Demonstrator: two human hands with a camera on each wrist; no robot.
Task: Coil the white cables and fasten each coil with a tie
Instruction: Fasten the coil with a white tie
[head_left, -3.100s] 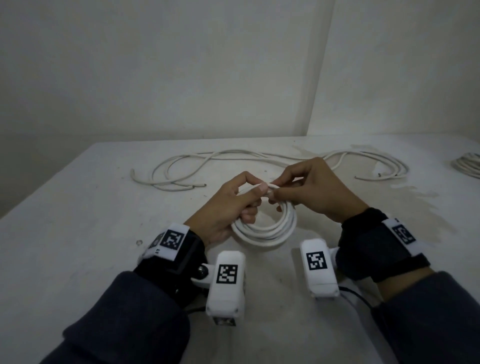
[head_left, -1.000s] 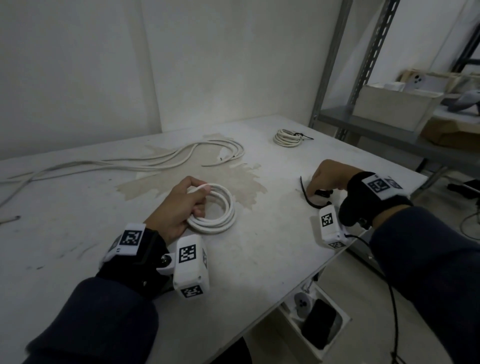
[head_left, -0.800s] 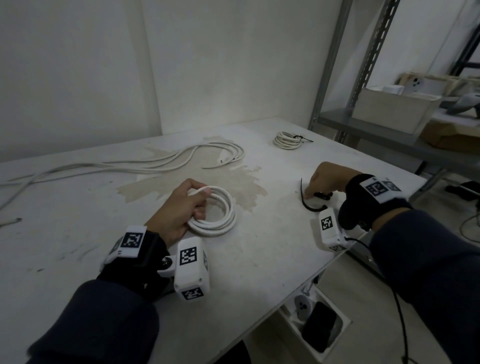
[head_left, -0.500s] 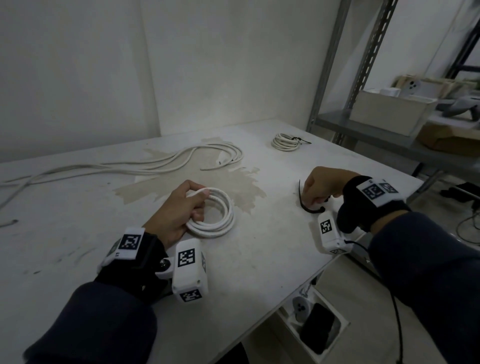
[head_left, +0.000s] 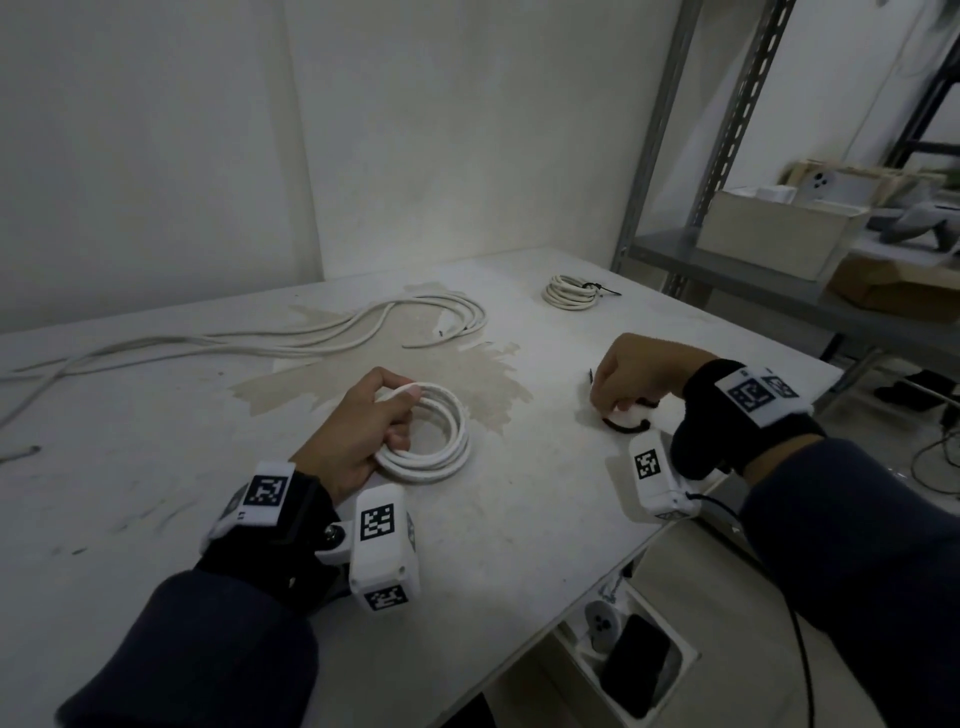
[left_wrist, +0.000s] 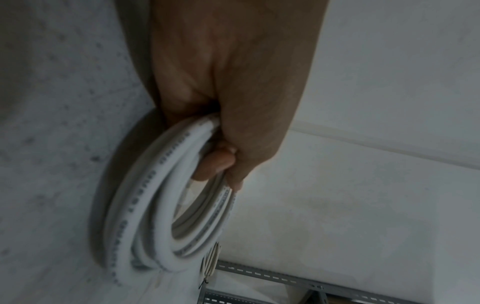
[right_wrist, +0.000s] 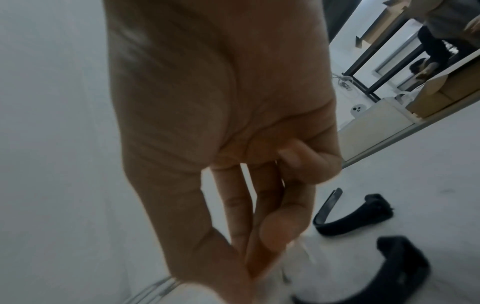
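My left hand (head_left: 402, 415) grips the near-left side of a white cable coil (head_left: 434, 441) that lies on the table (head_left: 519, 545). The left wrist view shows the fingers (left_wrist: 215, 162) curled through the coil (left_wrist: 155, 205). My right hand (head_left: 605, 405) is at the table's right edge, fingers curled down onto the black ties (head_left: 623, 425). One black tie's tip (head_left: 590, 372) sticks up beside the knuckles. In the right wrist view the thumb (right_wrist: 278, 228) presses against the fingers; two more ties (right_wrist: 328, 216) lie beside them.
Loose white cables (head_left: 363, 332) trail across the back left. A coil fastened with a black tie (head_left: 571, 293) sits at the far right corner. A metal shelf (head_left: 779, 280) with boxes stands to the right. An open box (head_left: 634, 660) sits below the table edge.
Three seconds ago both hands held the coil. Since then the right hand has gone to the ties at the right edge and curled down over them. The left hand keeps the coil still.
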